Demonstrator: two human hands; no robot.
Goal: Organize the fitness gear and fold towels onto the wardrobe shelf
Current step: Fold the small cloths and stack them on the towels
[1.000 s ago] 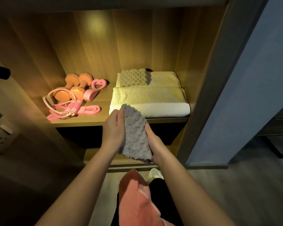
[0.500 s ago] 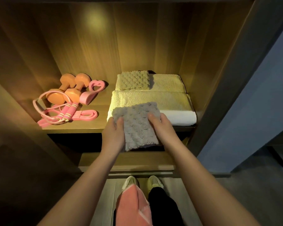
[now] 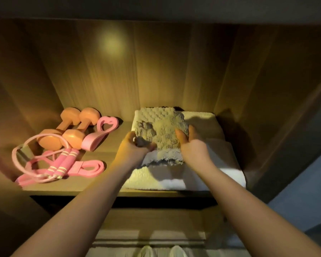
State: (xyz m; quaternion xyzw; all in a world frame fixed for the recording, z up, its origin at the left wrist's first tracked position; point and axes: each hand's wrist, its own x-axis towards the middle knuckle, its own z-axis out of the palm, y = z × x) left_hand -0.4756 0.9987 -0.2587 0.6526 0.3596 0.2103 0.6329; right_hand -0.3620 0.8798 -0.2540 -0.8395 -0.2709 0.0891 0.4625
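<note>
A folded grey knobbly towel (image 3: 165,140) lies on top of the white towel stack (image 3: 193,175) on the right of the wardrobe shelf (image 3: 100,186). My left hand (image 3: 133,151) grips its left edge and my right hand (image 3: 191,145) grips its right edge, thumbs on top. Behind it a second small textured towel (image 3: 156,113) peeks out at the back of the stack. Two orange dumbbells (image 3: 70,128), a pink heart-shaped grip (image 3: 102,132), a pink skipping rope (image 3: 50,164) and a pink band (image 3: 89,168) sit on the shelf's left half.
Wooden side walls and back panel box in the shelf; an upper board hangs low across the top. A lower shelf (image 3: 156,225) shows below, with my shoes (image 3: 161,252) at the bottom edge. A grey wall (image 3: 308,201) stands right.
Both hands carried the grey towel up from in front of the shelf and onto the white stack, further back. My head moved closer to the shelf.
</note>
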